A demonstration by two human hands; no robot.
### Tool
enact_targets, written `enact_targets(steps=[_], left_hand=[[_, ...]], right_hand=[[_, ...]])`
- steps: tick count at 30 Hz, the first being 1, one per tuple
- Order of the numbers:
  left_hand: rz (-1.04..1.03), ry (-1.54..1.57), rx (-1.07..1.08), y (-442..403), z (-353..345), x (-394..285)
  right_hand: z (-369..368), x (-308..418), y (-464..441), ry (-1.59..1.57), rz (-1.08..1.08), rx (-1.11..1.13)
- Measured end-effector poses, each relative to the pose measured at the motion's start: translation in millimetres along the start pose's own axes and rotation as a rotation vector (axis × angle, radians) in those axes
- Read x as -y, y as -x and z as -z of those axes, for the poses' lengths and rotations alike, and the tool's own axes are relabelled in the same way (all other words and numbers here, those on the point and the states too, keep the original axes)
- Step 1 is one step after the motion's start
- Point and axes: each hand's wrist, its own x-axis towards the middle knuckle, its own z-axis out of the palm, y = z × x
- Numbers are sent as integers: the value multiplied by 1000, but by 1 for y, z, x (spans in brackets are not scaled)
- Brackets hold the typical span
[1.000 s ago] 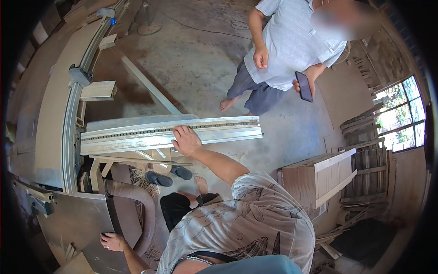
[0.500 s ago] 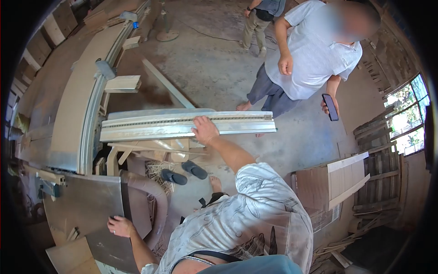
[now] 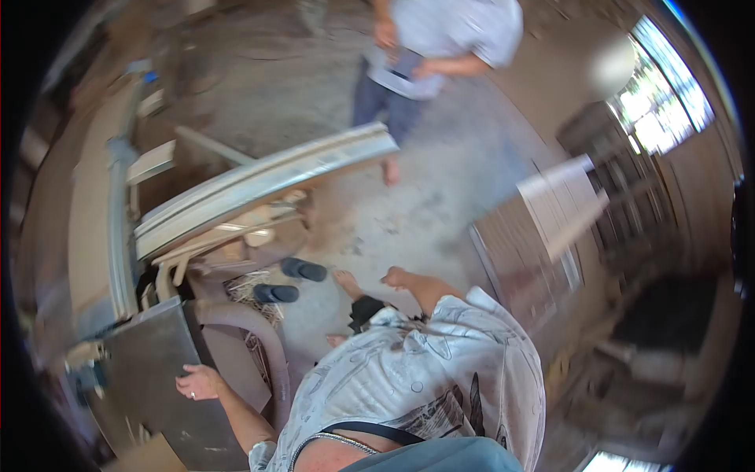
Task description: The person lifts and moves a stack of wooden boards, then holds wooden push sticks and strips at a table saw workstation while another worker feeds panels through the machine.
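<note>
My left hand (image 3: 200, 383) is at the dark metal tabletop (image 3: 149, 362), fingers spread and nothing in them; whether it touches the surface is unclear. My right hand (image 3: 395, 277) hangs in front of my body over the floor, clear of the long aluminium rail (image 3: 267, 177). Motion smears its fingers, so their pose cannot be made out. The rail reaches out from the sliding table (image 3: 94, 228) on the left. Two dark slippers, one nearer the rail (image 3: 303, 269) and one lower (image 3: 275, 293), lie near my bare feet.
Another person (image 3: 448, 39) in a light shirt stands beyond the rail with a dark phone at the hands. A boarded stack (image 3: 511, 236) is on the right, near a window (image 3: 661, 94). A thick hose (image 3: 255, 326) curves beside the metal tabletop, near wood scraps (image 3: 255, 295).
My right hand has let go of the rail and come back toward my body. The view has turned. The other person has brought both hands together at the phone.
</note>
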Motion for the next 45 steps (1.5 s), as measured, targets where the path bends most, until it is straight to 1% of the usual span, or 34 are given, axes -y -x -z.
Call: enact_targets(steps=[1, 4, 5, 7, 9, 10, 12, 13, 14, 16, 18, 19, 20, 21, 23, 25, 26, 27, 29, 32, 34, 36, 37, 40, 43, 45], left_hand=[[-24, 11, 0, 1, 1, 0], [-44, 64, -25, 0, -7, 5], [-52, 91, -34, -4, -17, 11], [-43, 165, -46, -3, -23, 17], [-15, 254, -49, 2, -20, 20], [-75, 303, -38, 12, -8, 21], [-364, 357, -157, 40, 12, 27], [-504, 381, -216, 59, 22, 30], [-565, 402, -175, 85, 41, 29], [-548, 414, 2, 145, 91, 24], [-545, 286, 91, 203, 77, 47], [-551, 250, 202, 226, 79, 64], [-553, 219, 318, 250, 74, 78], [-484, 164, 491, 267, 64, 99], [-359, -1, 810, 296, 52, 131], [-365, -183, 1060, 313, 64, 143], [-396, -217, 1153, 321, 66, 144], [-429, -224, 1202, 325, 71, 143], [-505, -215, 1271, 329, 74, 141], [-599, -157, 1319, 331, 68, 131], [-644, -109, 1327, 329, 59, 124], [-683, -64, 1331, 325, 49, 115], [-699, -45, 1330, 323, 43, 109], [-765, -10, 1328, 314, 26, 84], [-864, -9, 1332, 317, 15, 43], [-950, -26, 1336, 326, 11, 9]], right_hand=[[-14, -57, 34, -118, -159, 29], [-76, -209, 105, -192, -513, -84], [-89, -229, 133, -383, -712, -137], [-103, -246, 180, -698, -896, -253], [-112, -249, 192, -772, -888, -237], [-123, -258, 185, -806, -881, -228], [-142, -273, 143, -1107, -805, -269], [-124, -244, 133, -1089, -731, -278], [-102, -221, 126, -1066, -655, -286], [-63, -189, 98, -867, -381, -267], [-20, -163, 67, -511, -48, -269], [-1, -154, 50, -364, 82, -297], [17, -144, 37, -300, 153, -324], [24, -143, 20, -344, 176, -309], [48, -131, 23, -589, 139, -338], [59, -141, 23, -602, 114, -303], [65, -147, 25, -603, 105, -295], [69, -157, 29, -570, 64, -275], [51, -193, 39, -516, -26, -247], [-25, -280, 38, -347, 61, -298], [-60, -317, 69, -347, -36, -254], [-70, -313, 120, -640, -358, -189], [-72, -306, 150, -896, -592, -211], [-99, -316, 209, -1037, -599, -230], [-105, -327, 252, -1049, -600, -342], [-98, -348, 261, -1042, -670, -381]])
